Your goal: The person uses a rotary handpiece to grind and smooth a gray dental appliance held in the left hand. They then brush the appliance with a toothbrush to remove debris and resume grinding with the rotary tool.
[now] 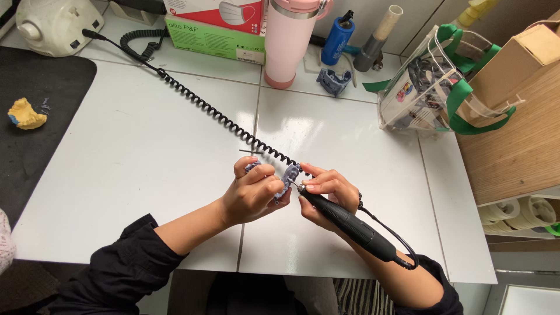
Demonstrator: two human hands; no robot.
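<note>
My left hand (252,195) grips a small grey-blue dental model (289,174) above the white tiled worktop (146,146). My right hand (326,192) holds a black rotary handpiece (350,224) like a pen, with its tip touching the model. A black coiled cord (216,114) runs from the handpiece diagonally up to a white motor unit (55,23) at the top left.
A pink tumbler (289,44), a blue bottle (338,38), green and red boxes (216,35) and another grey model (333,81) stand at the back. At right are a clear bag with green handles (431,81) and a wooden shelf (519,134). A yellow cast (24,114) lies on a black mat (35,146).
</note>
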